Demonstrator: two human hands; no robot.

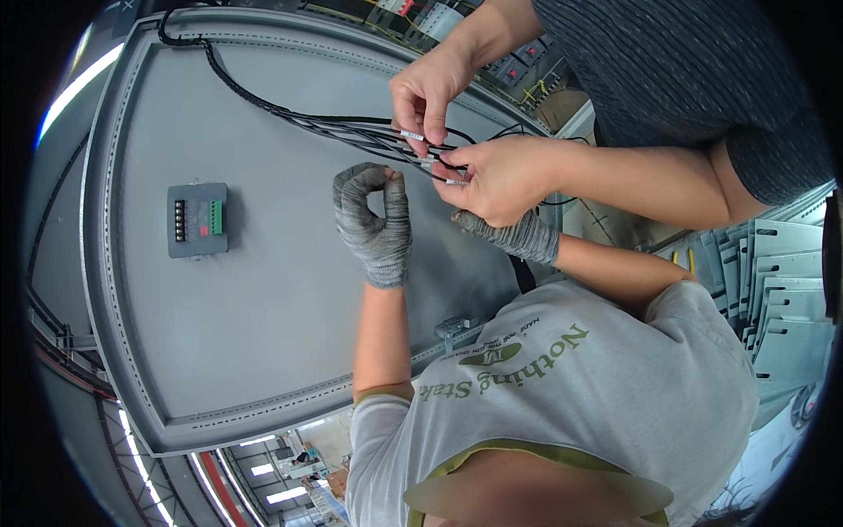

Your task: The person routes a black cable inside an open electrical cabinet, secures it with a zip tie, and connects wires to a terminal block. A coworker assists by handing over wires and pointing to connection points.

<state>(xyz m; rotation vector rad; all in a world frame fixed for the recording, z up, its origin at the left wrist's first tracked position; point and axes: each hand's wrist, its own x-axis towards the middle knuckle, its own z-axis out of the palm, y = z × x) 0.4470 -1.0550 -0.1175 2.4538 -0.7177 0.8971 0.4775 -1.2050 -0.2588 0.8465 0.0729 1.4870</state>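
My left hand (373,227), in a grey knitted glove with bare fingertips, is curled with thumb and finger brought together. What it pinches, if anything, is too small to make out. My right hand (514,239), gloved alike, lies partly behind another person's bare hand (505,176), so most of its fingers are hidden. A bundle of black cables (307,120) fans out just above my left hand. That person's other bare hand (430,92) pinches a cable near a white marker sleeve (412,135); more sleeves sit on neighbouring cables.
Beneath the hands lies a large grey metal panel door (281,290) with a raised perforated frame. A small grey module with black and green terminals (198,220) is fixed on it. A latch (455,328) sits by the near edge. Stacked metal plates (781,299) stand at right.
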